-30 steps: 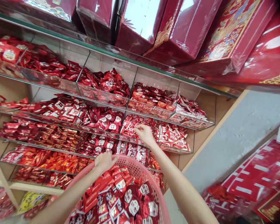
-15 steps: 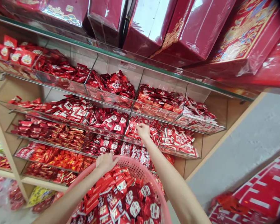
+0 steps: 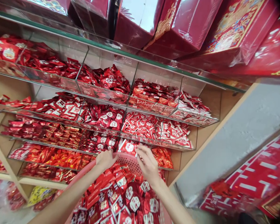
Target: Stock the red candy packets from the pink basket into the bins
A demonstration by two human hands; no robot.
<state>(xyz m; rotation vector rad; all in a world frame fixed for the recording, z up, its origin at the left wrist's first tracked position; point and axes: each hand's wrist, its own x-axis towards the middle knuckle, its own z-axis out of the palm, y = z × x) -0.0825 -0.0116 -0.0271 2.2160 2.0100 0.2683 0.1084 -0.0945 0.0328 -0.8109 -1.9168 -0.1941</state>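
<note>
Head view: Your right hand (image 3: 147,161) has come down from a clear-fronted compartment (image 3: 138,137) in the display shelves (image 3: 206,133), bringing a red-and-white packet (image 3: 128,147) to the far rim of a pink perforated basket (image 3: 130,160). Half a second ago, those fingers are up at the compartment; now the packet shows in front of a lower row, just beyond the rim and apart from the red packets (image 3: 116,199) heaped inside. By all appearances, the taking of this one piece is complete, though it does not lie on the heap.

Your right forearm slants up from the lower right, the hand bent toward the basket's middle; thumb and forefinger appear to pinch the packet's edge, with the other fingers loosely curled. Your left hand (image 3: 105,159), its arm angled in from the lower left, stays clasped on the rim, thumb pointing right.
</note>
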